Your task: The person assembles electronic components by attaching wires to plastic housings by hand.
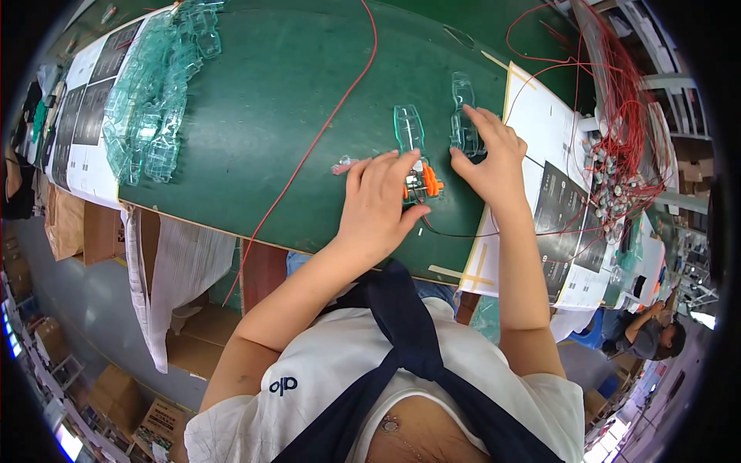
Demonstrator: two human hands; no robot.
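My left hand (374, 202) rests on a clear green plastic shell (409, 127), its fingertips closed over the lower part and its thumb at the near end. In that part sit an orange plastic piece (434, 184) and small white and metal parts, partly covered by my fingers. To its right, a second clear shell (462, 91) lies on the green table. My right hand (498, 158) grips this shell's lower part, with the thumb at its near end and the fingers along its right side. A thin dark wire (448, 234) runs rightward from the filled shell.
Many clear shells (158, 108) are heaped at the table's left. A red wire (330, 116) crosses the green tabletop (255, 92). On the right, a tangle of red wires with small metal parts (614, 174) lies over printed sheets (532, 108). Another person (652, 336) sits far right.
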